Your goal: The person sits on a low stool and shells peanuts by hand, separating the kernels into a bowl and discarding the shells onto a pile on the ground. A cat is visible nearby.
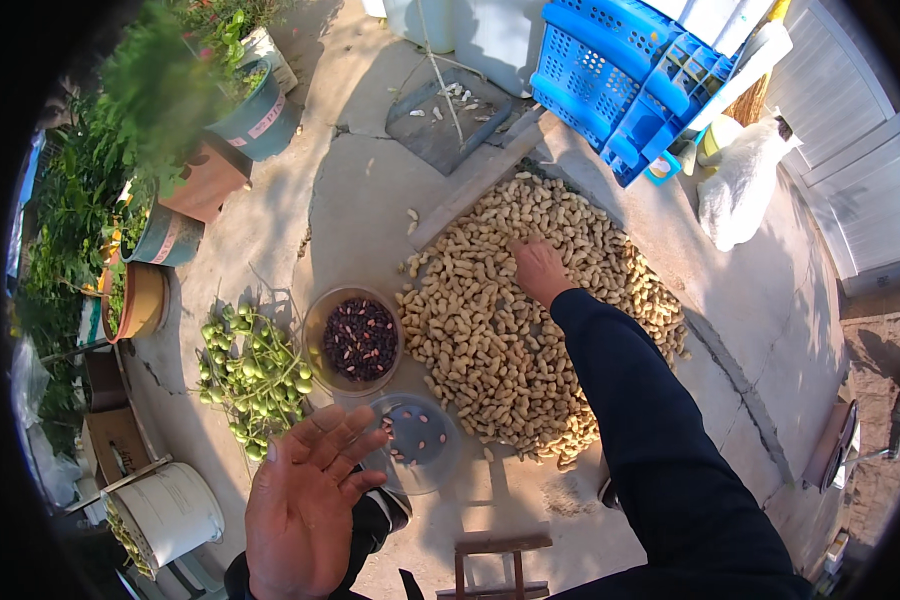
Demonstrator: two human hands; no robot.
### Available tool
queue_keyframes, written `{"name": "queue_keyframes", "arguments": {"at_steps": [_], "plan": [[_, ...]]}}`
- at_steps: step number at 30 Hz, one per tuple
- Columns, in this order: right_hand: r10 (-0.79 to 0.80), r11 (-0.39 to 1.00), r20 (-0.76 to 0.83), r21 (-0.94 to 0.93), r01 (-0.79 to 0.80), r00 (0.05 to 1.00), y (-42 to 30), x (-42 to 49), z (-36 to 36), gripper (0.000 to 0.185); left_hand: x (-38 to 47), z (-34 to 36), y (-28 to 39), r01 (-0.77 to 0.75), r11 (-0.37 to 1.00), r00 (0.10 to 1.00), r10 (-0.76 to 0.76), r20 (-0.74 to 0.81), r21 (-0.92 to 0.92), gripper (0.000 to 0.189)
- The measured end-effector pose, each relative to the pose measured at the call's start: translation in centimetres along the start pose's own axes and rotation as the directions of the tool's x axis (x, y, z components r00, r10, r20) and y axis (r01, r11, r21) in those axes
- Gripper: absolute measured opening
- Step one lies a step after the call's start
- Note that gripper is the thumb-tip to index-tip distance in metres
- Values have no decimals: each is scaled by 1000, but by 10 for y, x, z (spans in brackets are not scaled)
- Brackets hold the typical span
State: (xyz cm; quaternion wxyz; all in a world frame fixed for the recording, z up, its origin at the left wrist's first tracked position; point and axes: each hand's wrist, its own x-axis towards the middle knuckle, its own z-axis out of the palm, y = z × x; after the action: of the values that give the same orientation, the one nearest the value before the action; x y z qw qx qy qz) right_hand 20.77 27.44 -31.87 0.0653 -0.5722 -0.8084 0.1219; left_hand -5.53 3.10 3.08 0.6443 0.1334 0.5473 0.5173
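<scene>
My right hand (pixel 540 270) reaches into the upper part of a broad heap of unshelled peanuts (pixel 487 337) spread on the concrete. Its fingertips touch the pods, and whether they grip one is hidden. My left hand (pixel 304 495) is held up nearer the camera, palm showing, fingers apart and nothing in it. Beyond its fingertips a clear plastic bowl (pixel 420 421) contains several pale pink kernels. Next to that bowl stands a larger translucent bowl (pixel 313 319) of dark purple peanut kernels (pixel 358 339), with a few pink ones among them.
Green tomatoes on stems (pixel 251 367) lie left of the bowls. Potted plants (pixel 255 112) line the left side, above a white bucket (pixel 169 510). A dustpan (pixel 446 127), blue plastic crate (pixel 607 82) and white cat (pixel 739 184) are farther off. A wooden stool (pixel 495 566) is below.
</scene>
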Motion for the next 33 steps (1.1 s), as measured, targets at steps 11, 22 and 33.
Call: {"name": "queue_keyframes", "arguments": {"at_steps": [11,22,33], "plan": [[-100,995,21,-9,100,995,-1,-105,52,21,-6,4,-8,72,997,996,-72,49,-15,57],[107,904,-87,422,-60,990,-47,-157,-69,20,-6,5,-24,53,999,968,-50,245,-4,35],[-130,967,-148,198,158,980,-171,-245,-274,24,-12,35,-95,-28,925,886,-152,437,379,25]]}}
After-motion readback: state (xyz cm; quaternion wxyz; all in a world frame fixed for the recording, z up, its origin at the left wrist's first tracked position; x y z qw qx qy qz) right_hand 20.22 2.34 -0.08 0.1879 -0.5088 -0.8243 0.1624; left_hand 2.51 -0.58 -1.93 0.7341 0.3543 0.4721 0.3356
